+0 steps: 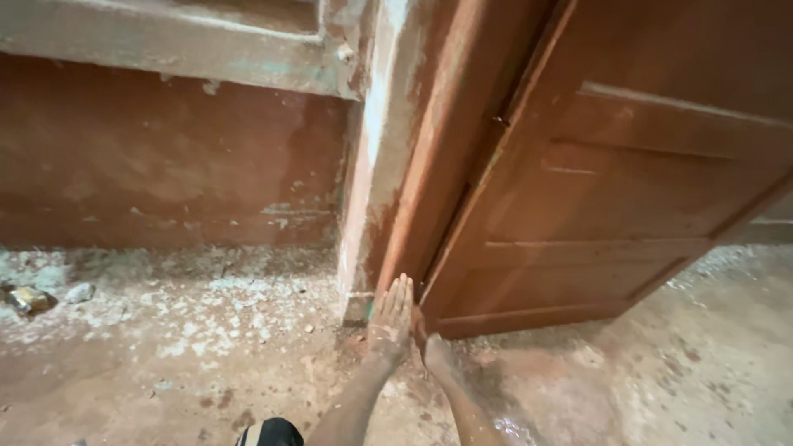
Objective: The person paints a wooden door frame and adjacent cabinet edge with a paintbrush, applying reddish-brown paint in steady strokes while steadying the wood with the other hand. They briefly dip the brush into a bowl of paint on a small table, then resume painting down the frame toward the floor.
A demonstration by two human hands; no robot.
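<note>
My left hand [391, 320] is flat, fingers together and pointing up, pressed against the foot of a brown-painted door frame [413, 190]. A small green object shows just left of its fingers at the frame's base; I cannot tell whether the hand holds it. My right hand [431, 345] sits close beside it, near the gap between the frame and the open brown wooden door [628, 182]. Its fingers are partly hidden behind the left hand. Both hands and forearms are dusty.
A red-brown wall [165, 157] with a worn ledge [173, 41] stands at left. White paint flakes and rubble [190, 297] litter the concrete floor [644, 380] along the wall. A small stone [80, 292] and a yellowish scrap [30, 299] lie at far left.
</note>
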